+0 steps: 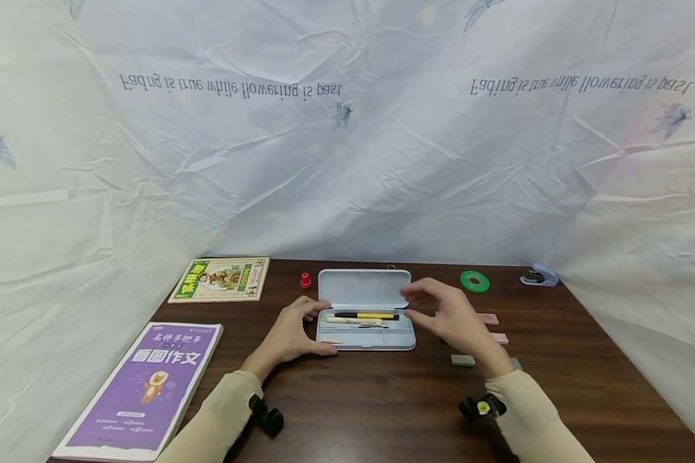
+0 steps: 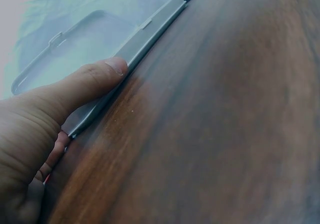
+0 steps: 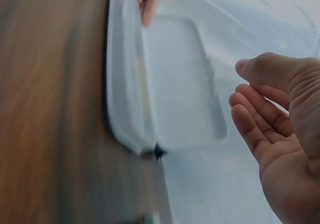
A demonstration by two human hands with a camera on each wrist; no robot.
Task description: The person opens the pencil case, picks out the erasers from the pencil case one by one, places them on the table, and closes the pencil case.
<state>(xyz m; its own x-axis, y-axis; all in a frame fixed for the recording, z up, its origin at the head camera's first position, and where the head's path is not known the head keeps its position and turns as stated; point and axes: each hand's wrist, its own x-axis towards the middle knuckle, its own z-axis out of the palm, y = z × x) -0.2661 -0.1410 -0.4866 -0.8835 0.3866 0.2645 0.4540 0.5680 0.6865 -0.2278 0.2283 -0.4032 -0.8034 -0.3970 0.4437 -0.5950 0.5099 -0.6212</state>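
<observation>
Two books [image 1: 145, 386], green tape ring [image 1: 475, 281], stapler [image 1: 539, 276]

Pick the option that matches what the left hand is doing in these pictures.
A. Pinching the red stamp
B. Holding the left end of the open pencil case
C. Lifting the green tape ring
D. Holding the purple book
B: the left hand has its thumb on the front edge and its fingers at the left end of the open pencil case, while the right hand hovers over its right end.
</observation>
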